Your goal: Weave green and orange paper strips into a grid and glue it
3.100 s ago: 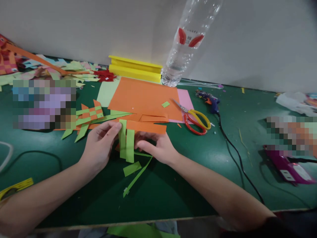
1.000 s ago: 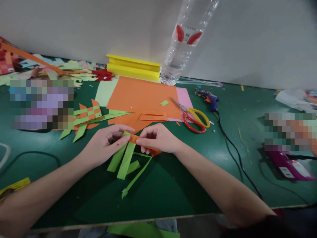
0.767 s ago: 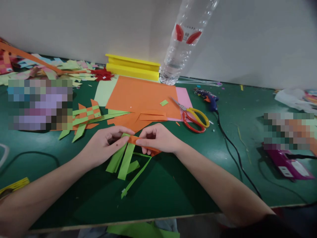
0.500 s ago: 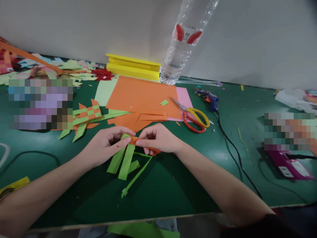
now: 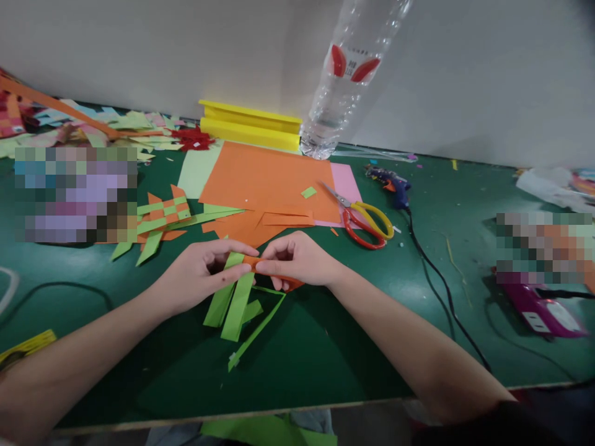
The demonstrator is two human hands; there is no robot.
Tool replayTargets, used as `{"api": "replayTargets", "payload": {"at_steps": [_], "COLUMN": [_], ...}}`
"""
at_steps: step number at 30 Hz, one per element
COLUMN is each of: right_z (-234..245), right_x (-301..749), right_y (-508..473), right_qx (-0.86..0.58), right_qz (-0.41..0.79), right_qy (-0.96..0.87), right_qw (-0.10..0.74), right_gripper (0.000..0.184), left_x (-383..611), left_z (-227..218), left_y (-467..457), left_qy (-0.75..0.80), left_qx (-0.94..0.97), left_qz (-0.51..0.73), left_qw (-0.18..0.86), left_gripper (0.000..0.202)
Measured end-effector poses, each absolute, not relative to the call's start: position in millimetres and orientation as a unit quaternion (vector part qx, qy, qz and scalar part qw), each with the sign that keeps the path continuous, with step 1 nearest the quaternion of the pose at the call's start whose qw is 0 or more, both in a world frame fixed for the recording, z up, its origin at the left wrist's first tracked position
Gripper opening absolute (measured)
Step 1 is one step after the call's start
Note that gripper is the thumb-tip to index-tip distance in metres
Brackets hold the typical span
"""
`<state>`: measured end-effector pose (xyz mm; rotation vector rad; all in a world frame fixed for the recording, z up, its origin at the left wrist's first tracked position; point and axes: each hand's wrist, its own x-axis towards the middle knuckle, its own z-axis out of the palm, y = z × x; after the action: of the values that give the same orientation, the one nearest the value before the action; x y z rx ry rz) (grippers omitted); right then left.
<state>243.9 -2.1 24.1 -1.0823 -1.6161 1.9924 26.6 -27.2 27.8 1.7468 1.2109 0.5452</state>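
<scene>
- Near the middle of the table, the left hand pinches green strips and an orange strip.
- Close beside it, the right hand apparently pinches the same strip, partly hidden.
- Scissors lie farther right.

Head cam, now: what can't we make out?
Head view:
Orange paper strip: partly hidden by left hand and right hand.
Clear plastic bottle: top cut off by upper edge; print on red-and-white label unreadably small.
Bright yellow object: cut off by left edge.
Left pixelated patch and right pixelated patch: contents masked.
</scene>
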Motion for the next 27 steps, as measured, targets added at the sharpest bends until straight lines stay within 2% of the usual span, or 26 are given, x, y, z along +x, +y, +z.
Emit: {"api": "replayTargets", "payload": {"at_steps": [19, 27], "right_z": [23.6, 24.0], "right_x": [244.9, 244.4], "right_y": [-1.7, -1.5], "right_qx": [-0.381, -0.385], "right_qz": [0.707, 0.7], "right_qy": [-0.572, -0.578], "right_qw": [0.17, 0.167], "right_gripper": [0.027, 0.029], "left_x": [23.9, 21.0], "left_z": [25.7, 23.5], "left_y": [-28.2, -27.1], "left_qy": [0.484, 0.49], "left_qx": [0.695, 0.711], "left_qz": [0.225, 0.234], "left_qw": [0.482, 0.448], "left_gripper": [0.038, 0.039]}}
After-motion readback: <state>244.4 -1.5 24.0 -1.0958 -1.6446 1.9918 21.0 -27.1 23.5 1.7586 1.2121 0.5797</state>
